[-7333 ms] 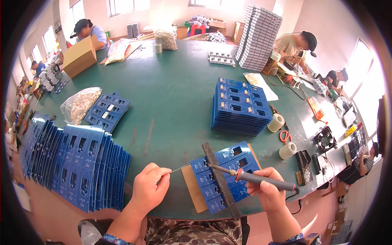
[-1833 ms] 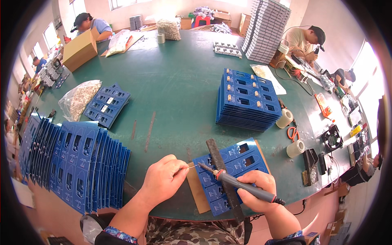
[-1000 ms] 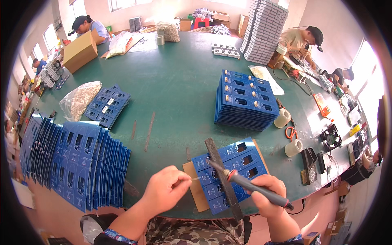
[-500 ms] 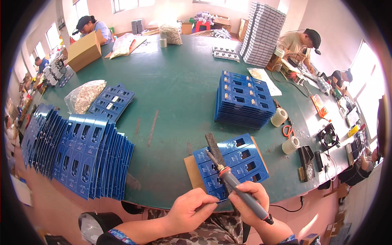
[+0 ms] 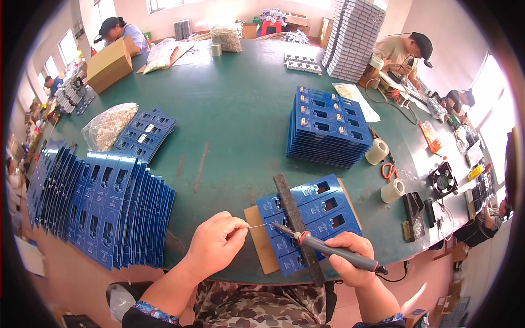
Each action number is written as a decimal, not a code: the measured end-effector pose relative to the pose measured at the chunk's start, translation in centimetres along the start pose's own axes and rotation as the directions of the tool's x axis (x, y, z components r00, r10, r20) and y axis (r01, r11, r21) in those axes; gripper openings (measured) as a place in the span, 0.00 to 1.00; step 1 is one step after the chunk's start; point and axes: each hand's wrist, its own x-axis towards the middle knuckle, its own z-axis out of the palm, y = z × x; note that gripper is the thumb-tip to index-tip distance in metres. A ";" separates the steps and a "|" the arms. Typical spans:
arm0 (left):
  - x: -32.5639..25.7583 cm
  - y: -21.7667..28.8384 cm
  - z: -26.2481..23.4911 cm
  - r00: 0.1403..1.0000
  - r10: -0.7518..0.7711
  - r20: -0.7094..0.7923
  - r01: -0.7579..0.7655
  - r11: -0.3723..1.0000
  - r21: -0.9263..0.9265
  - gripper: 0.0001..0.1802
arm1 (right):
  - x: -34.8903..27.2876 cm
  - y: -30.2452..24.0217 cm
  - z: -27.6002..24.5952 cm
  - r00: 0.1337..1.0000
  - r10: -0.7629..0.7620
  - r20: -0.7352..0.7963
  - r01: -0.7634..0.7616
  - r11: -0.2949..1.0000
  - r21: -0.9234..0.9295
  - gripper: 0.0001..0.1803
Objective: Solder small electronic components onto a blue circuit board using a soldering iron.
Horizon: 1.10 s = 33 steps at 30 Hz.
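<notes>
My right hand (image 5: 353, 259) is closed around the grey handle of a soldering iron (image 5: 333, 250), its tip pointing left over a blue circuit board panel (image 5: 322, 221). Between thumb and forefinger, my left hand (image 5: 219, 240) pinches a thin solder wire (image 5: 256, 226), whose far end comes close to the iron's tip; whether they touch I cannot tell. The panel has several rectangular cutouts and lies on a brown cardboard sheet (image 5: 260, 243). Across the panel rests a dark flat bar (image 5: 298, 224), passing under the iron.
Many blue panels stand on edge in a row (image 5: 104, 208) at left. A stack of blue panels (image 5: 328, 128) is beyond the work. Rolls of tape (image 5: 392, 191), orange-handled scissors (image 5: 389, 171) and a small fan (image 5: 442, 181) lie at right. Co-workers sit around the table.
My left hand has moved left and up off the panel's near edge, with the solder wire now showing. The iron has swung flatter, its tip moving down along the panel.
</notes>
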 end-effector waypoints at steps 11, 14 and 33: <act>0.6 -0.2 0.3 0.998 0.002 0.063 -0.004 1.000 0.021 0.03 | 0.8 -0.5 0.2 0.999 -0.020 0.038 0.023 0.998 -0.065 0.13; 0.7 -0.3 0.4 0.996 0.008 0.087 -0.012 0.999 0.039 0.03 | 0.7 -0.8 0.1 0.999 -0.012 0.048 0.016 0.997 -0.076 0.13; 1.0 0.1 1.3 0.992 0.027 0.124 -0.034 0.998 0.054 0.04 | 0.0 -1.1 0.3 0.999 0.001 0.044 0.003 0.996 -0.093 0.13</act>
